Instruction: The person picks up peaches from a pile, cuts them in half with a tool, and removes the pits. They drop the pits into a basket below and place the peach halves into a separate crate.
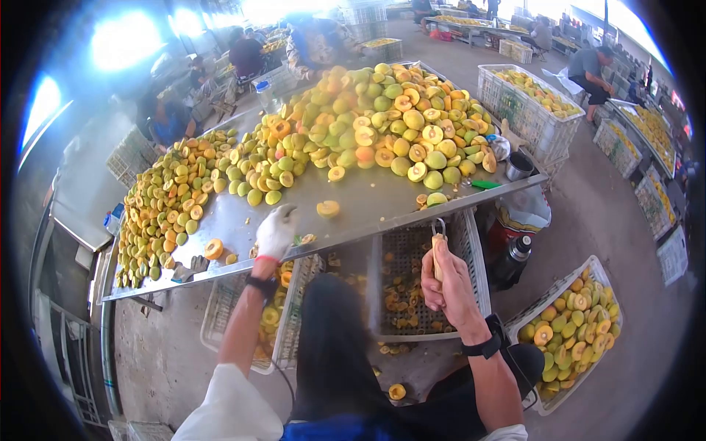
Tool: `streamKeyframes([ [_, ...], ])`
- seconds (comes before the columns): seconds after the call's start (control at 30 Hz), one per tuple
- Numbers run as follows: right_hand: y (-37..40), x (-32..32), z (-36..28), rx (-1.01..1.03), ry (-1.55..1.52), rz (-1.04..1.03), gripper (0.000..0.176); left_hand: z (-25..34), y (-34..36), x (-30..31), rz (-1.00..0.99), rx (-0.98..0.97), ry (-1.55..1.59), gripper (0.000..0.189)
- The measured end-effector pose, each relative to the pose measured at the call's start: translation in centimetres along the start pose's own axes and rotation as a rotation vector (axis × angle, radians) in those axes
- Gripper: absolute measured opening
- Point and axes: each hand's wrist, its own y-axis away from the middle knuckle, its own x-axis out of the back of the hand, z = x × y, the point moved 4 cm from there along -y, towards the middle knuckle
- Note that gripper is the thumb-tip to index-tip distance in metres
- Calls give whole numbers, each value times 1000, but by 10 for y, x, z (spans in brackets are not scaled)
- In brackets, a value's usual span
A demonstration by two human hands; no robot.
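Left hand (276, 232): in a white knit glove, lying on the edge of the shiny steel tabletop (368, 200). Finger spread cannot be told.
Right hand (446, 285): bare, fingers wrapped tight round the wooden-handled tool with a metal loop tip (438, 241), held upright over the grey perforated plastic crate (471, 250).
Yellow halved fruit (328, 208): round, on the tabletop near the left hand.

I get bright daylight, blown-out glare from openings (125, 40) far left, heavy fisheye bending, black corners, far background soft.
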Motion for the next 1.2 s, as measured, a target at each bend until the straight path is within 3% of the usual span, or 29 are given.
streamKeyframes([
  [0.1, 0, -2, -1, -42, 29, 40, 61, 7, -40, -55, -177, -55, -176, 50],
  [0.17, -3, -1, 1, -46, 7, 54, 62, -19, -66, -110, -263, -150, -206, 55],
  [0.23, -3, 1, 7, -61, 20, 95, 64, -23, -68, -127, -325, -191, -226, 55],
  [0.47, 5, -5, 14, 10, 140, 44, 53, 17, -22, -57, -223, -57, 71, 56],
  [0.63, 4, -9, 16, 73, 151, 97, 49, -11, 40, 58, 20, 104, 357, 56],
  [0.67, 2, -8, 17, 66, 153, 105, 48, -27, 55, 82, 72, 125, 389, 56],
  [0.7, 0, -5, 20, 54, 156, 112, 48, -33, 72, 109, 129, 25, 236, 54],
  [0.77, -4, -6, 26, 42, 154, 116, 48, -101, 112, 127, -36, 200, 524, 47],
  [0.8, -5, -8, 29, 44, 150, 116, 48, -103, 137, 140, 22, 203, 573, 45],
  [0.87, -8, -12, 32, 49, 156, 113, 47, -152, 179, 140, -139, 560, 371, 47],
  [0.97, -15, -16, 37, 7, 146, 185, 47, -233, 225, 103, -234, 727, 221, 48],
  [1.07, -22, -14, 40, -21, 116, 275, 47, -351, 260, 37, -418, 561, -222, 46],
  [1.2, -31, -3, 41, -20, 65, 262, 47, -405, 270, -12, -528, 647, -392, 40],
])
